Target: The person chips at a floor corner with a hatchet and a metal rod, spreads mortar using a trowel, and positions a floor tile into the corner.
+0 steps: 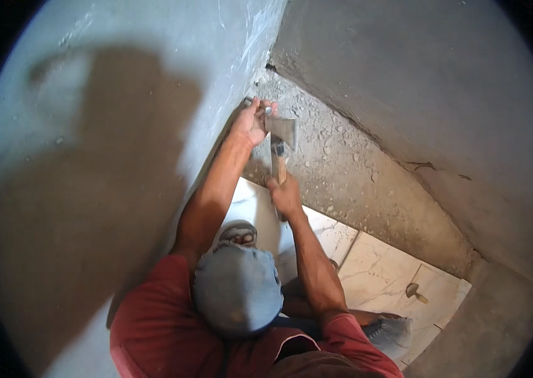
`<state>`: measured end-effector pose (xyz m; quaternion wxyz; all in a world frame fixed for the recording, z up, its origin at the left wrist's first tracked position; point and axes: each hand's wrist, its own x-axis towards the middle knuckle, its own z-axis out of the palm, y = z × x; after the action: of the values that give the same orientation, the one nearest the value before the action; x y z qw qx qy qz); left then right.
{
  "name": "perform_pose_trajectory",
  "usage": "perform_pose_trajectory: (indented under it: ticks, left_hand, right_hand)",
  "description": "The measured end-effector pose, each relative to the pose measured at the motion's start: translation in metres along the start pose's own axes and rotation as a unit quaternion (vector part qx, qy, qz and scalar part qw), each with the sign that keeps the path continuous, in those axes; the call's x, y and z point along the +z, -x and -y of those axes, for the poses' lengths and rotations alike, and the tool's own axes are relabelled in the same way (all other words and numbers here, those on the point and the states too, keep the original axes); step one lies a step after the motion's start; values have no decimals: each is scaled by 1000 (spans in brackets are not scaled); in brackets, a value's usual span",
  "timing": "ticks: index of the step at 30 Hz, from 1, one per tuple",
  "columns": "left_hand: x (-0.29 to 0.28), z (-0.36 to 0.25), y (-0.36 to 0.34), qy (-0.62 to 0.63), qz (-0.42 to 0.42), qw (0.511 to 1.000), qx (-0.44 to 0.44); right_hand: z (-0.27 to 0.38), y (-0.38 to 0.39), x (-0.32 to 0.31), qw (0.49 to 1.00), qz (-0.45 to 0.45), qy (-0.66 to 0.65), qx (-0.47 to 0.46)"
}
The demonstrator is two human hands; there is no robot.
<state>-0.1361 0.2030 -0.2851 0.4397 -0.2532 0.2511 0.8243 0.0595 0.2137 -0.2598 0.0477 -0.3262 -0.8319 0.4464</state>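
My right hand (pixel 287 196) is wrapped round the wooden handle of a hatchet (pixel 284 131), whose broad grey blade points to the right. Close beside the hatchet head, my left hand (pixel 252 125) is closed round a short metal rod like a chisel (pixel 268 110), mostly hidden by the fingers. That hand is low against the left wall, over rough, crumbly concrete (pixel 335 145). Whether the hatchet head touches the rod, I cannot tell.
Marble-patterned tiles (pixel 373 261) cover the floor near my legs. A small trowel (pixel 413 290) lies on them to the right. The painted wall (pixel 216 57) rises at left, a grey wall (pixel 417 75) at the far right. Loose rubble is scattered over the concrete strip.
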Motion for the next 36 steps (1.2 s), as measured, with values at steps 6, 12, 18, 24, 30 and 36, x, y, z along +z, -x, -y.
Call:
perform_pose_trajectory:
  ticks: [6,12,18,24,30,36]
  left_hand:
    - [10,-7,-7,106,-2,994,-4]
    - [11,0,-7,123,5,992,-38]
    - [-80,8,43,-67,46,994,-71]
    - [-23,28,28,-314,-33,948,-31]
    - [-27,64,63,-227,-26,973,16]
    - [-48,43,42,-66,-70,994,46]
  right_hand:
    - [27,7,-42,947,-31,-272,170]
    - [22,-2,-105,937,-96,-298,157]
    - [30,19,-70,944,-10,-291,158]
    - [41,13,-65,954,46,-261,140]
    - [41,12,-100,963,-40,-236,124]
    - [27,22,-86,928,-26,-330,169]
